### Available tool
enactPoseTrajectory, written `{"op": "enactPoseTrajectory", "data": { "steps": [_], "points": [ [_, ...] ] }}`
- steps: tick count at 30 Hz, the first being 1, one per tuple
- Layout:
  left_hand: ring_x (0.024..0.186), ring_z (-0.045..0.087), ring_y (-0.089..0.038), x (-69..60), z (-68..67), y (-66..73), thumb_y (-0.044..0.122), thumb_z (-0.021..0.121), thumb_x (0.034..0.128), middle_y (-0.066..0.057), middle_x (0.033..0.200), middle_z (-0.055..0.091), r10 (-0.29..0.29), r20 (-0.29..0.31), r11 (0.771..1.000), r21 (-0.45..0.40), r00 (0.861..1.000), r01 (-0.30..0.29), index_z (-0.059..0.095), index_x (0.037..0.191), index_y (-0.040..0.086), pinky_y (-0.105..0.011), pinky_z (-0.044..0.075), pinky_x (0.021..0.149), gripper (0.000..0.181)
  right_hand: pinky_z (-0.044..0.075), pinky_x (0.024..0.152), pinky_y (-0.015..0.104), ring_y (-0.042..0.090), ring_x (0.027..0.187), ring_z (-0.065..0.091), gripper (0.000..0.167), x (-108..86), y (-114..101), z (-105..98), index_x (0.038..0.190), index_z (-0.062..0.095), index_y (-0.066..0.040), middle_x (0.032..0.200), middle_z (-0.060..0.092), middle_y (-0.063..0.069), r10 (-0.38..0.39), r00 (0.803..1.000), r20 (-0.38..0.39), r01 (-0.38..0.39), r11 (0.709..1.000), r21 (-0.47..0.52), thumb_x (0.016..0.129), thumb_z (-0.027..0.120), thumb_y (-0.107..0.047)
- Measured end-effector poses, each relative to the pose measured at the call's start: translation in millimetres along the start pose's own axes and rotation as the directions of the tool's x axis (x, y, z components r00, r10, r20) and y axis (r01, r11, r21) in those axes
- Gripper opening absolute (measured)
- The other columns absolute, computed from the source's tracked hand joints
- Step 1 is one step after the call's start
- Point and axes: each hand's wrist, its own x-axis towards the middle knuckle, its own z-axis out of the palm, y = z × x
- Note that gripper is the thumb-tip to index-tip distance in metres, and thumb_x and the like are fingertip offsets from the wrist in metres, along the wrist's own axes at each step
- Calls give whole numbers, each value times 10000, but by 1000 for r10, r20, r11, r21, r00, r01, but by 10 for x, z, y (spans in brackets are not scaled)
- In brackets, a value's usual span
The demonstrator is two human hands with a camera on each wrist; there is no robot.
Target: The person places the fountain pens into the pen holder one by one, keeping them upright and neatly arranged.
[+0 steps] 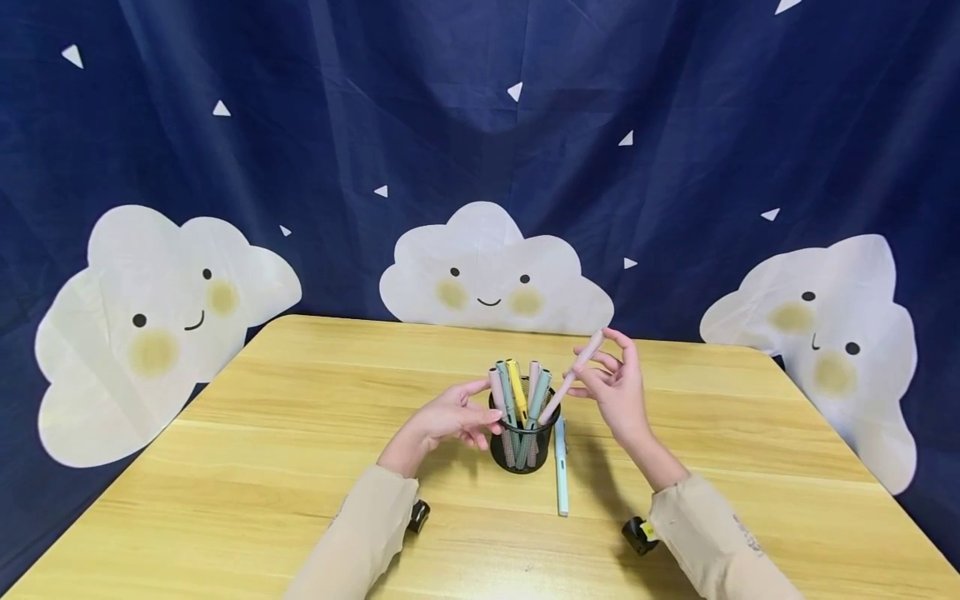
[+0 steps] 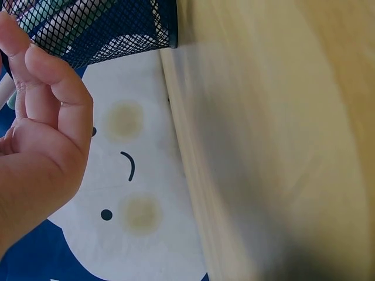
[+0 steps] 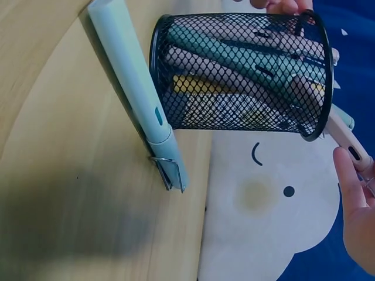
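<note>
A black mesh pen holder (image 1: pixel 517 458) stands upright on the table with several pens in it, pale pink, green and one yellow pen (image 1: pixel 516 388). My left hand (image 1: pixel 453 414) holds the holder at its left side, thumb near the front of the rim. My right hand (image 1: pixel 621 392) pinches a pale pink pen (image 1: pixel 588 352) by its upper part. That pen leans to the right, its lower end inside the holder's rim. On the table just right of the holder lies a light blue pen (image 3: pixel 132 76), its metal clip showing in the right wrist view.
The wooden table (image 1: pixel 262 467) reaches back to a dark blue curtain (image 1: pixel 450 108) printed with white clouds. Black wrist cameras sit below the cuffs, the right one (image 1: pixel 639 535) low over the table.
</note>
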Motion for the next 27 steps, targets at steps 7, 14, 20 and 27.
{"op": "enactPoseTrajectory", "data": {
  "steps": [7,14,20,27],
  "points": [
    [493,578,-118,4,-7,-7,93,600,845,-65,747,654,6,5,1000,3,1000,-6,127,1427,46,-202,446,467,751,521,543,390,172,684,646,543,-13,44,28,1250,315,-23,963,609,36,-107,992,71,109,994,-22,790,549,145],
    [493,578,-112,-1,-5,-7,92,594,849,-55,742,655,7,6,1000,6,1000,-7,127,1428,47,-204,443,471,745,517,535,408,166,664,642,545,-14,113,23,1233,353,-9,965,574,62,-147,985,96,151,988,-41,762,562,168],
    [493,577,-116,-3,2,-9,89,592,850,-55,740,655,10,-1,1000,15,1000,-10,125,1427,43,-209,439,472,744,509,561,440,161,675,631,562,-53,58,77,1241,343,61,942,584,50,-96,991,91,112,975,-193,748,577,195],
    [493,578,-117,-2,5,-6,92,596,848,-60,746,658,7,-8,1000,20,1000,-7,127,1426,40,-209,443,473,746,529,558,335,131,677,610,498,-71,67,105,1169,422,73,905,594,239,-140,983,122,166,957,-238,724,623,176]
  ]
}}
